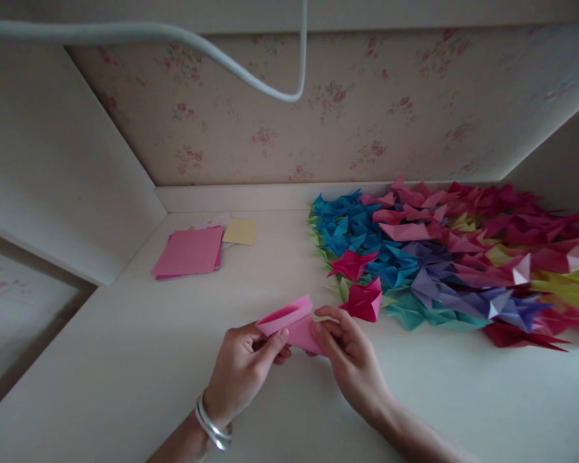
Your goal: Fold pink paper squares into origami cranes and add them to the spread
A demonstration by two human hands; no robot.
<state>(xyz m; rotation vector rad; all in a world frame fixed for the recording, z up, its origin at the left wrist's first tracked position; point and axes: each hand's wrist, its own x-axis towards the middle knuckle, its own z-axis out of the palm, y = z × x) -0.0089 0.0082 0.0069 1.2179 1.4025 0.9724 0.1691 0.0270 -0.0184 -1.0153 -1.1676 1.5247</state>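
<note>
Both hands hold a partly folded sheet of pink origami paper (303, 333) above the white tabletop. My left hand (246, 360), with silver bangles (211, 424) at its wrist, pinches the paper's left side between thumb and fingers. At the right side, my right hand (350, 357) grips the paper with its thumb in front; some fingertips are hidden behind it. A folded flap opens along the paper's upper edge. Just beyond my right hand lie two magenta folded paper pieces (365, 299), at the near left edge of a large heap.
A heap of folded paper cranes (444, 257) in blue, pink, purple, yellow and red covers the right back. Square pink sheets (189, 251) lie stacked at the left back beside a small yellow square (240, 231). A white cable (251, 76) hangs before the floral wall (280, 151).
</note>
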